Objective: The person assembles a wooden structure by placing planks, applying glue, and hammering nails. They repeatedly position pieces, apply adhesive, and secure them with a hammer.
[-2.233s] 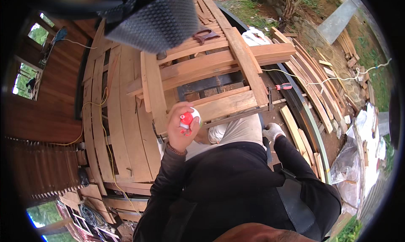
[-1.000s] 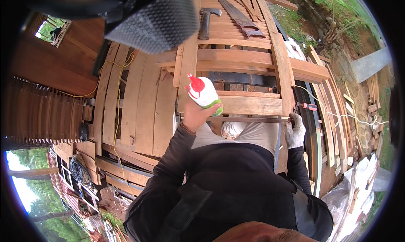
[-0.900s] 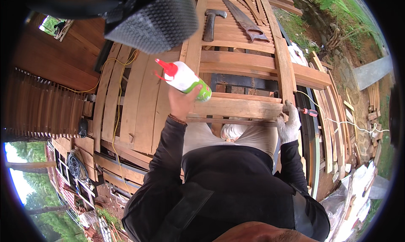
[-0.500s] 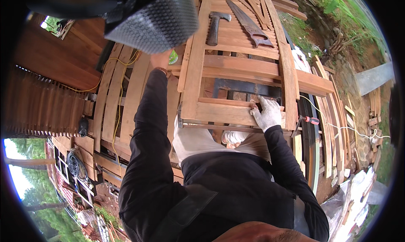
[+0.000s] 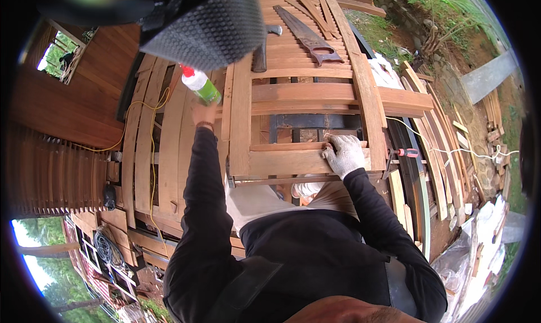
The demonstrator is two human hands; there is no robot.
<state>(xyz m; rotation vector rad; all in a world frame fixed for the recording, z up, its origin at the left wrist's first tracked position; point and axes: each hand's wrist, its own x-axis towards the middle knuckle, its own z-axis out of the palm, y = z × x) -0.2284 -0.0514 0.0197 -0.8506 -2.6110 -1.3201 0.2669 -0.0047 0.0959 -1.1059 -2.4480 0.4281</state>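
I have the bottle off the frame now, just beyond its left edge, left hand against it, right hand curled over the near rail toward its right end, whether either grips unclear.

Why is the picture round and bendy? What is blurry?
Head view throughout: the fisheye lens leaves round black edges and curves the beam at right; the dark shape at top left is blurry; the sky at lower left glares white; the saw looks clear.
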